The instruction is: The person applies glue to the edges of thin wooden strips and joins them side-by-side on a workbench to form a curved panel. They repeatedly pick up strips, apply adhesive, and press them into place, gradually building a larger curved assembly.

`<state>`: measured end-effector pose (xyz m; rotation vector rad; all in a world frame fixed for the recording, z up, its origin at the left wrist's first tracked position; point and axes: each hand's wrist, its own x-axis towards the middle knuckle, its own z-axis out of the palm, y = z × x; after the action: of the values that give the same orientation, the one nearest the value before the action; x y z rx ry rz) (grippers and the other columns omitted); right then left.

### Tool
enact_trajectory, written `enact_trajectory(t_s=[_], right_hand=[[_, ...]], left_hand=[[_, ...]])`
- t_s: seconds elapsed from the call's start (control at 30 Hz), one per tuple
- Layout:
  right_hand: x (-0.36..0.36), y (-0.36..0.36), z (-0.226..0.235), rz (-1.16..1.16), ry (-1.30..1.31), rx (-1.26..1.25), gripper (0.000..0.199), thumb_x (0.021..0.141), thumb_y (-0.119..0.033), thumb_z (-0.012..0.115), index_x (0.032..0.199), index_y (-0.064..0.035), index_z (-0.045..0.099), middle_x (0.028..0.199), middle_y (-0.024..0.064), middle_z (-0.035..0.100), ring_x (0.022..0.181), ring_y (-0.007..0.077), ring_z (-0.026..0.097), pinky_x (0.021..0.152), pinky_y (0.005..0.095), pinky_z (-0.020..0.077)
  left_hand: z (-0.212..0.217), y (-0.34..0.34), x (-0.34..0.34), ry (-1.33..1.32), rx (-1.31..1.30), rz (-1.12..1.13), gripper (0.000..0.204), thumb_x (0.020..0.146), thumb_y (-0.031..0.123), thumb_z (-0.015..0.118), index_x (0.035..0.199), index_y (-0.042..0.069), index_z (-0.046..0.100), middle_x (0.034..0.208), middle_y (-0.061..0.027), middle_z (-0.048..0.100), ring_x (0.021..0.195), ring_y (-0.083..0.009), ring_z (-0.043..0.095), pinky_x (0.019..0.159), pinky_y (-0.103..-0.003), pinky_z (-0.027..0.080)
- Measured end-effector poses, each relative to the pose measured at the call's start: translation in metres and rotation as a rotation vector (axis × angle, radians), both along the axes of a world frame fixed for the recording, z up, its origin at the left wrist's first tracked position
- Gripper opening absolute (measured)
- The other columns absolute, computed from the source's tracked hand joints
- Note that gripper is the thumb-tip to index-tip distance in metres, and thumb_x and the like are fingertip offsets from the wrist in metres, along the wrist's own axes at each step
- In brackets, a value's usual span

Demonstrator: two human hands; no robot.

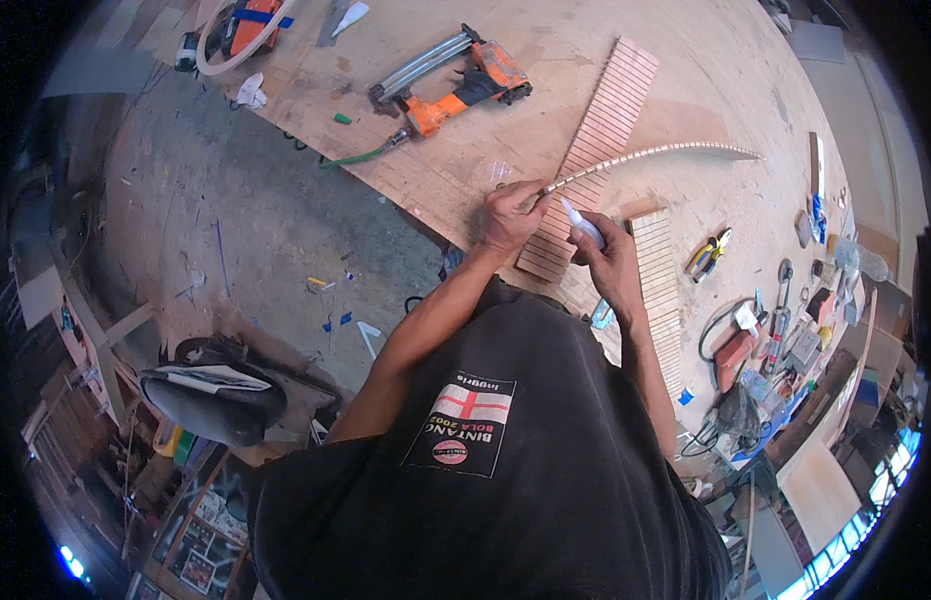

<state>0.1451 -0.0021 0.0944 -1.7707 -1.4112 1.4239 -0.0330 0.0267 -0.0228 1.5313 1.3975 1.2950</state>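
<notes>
My left hand (509, 214) is closed on the near end of a thin wooden strip (653, 151) with slots cut across it. The strip is bent in a curve, and its far end reaches out to the right over the table. In my right hand (611, 258) is a small white glue bottle (584, 224), its pointed nozzle tilted up toward the strip beside my left fingers. Under the strip lies a flat slotted wooden board (604, 110), slanting away from me. A second slotted board (657, 290) lies near my right forearm.
An orange nail gun (453, 88) with a green hose lies at the far left of the wooden table (715, 90). Yellow-handled pliers (707, 255) rest to the right. Beyond them are several tools, cables and a clear plastic bottle (857, 256). A dark seat (215, 395) stands at the lower left.
</notes>
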Motion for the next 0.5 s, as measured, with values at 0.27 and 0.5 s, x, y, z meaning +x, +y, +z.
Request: enact_trajectory(t_s=[0.27,0.5], right_hand=[[0.000,-0.005,-0.005,-0.015,0.036,-0.016,0.035,0.100,-0.023,0.071,0.124,0.0018,0.067,0.088,0.0083,0.072,0.074,0.0143,0.070,0.068,0.0289,0.0560],[0.013,-0.003,-0.017,-0.095,0.184,-0.029,0.040,0.103,-0.025,0.068,0.129,0.0035,0.060,0.098,0.0108,0.073,0.081,0.0171,0.072,0.076,0.0302,0.0567]], left_hand=[[0.004,0.006,0.000,-0.003,0.057,0.039,0.019,0.081,0.006,0.081,0.098,0.002,0.075,0.089,-0.0150,0.076,0.080,-0.0312,0.075,0.069,-0.039,0.059],[0.008,0.009,0.007,-0.115,-0.037,0.075,0.016,0.083,0.007,0.080,0.095,0.000,0.071,0.084,-0.0133,0.076,0.074,-0.0246,0.076,0.066,-0.035,0.060]])
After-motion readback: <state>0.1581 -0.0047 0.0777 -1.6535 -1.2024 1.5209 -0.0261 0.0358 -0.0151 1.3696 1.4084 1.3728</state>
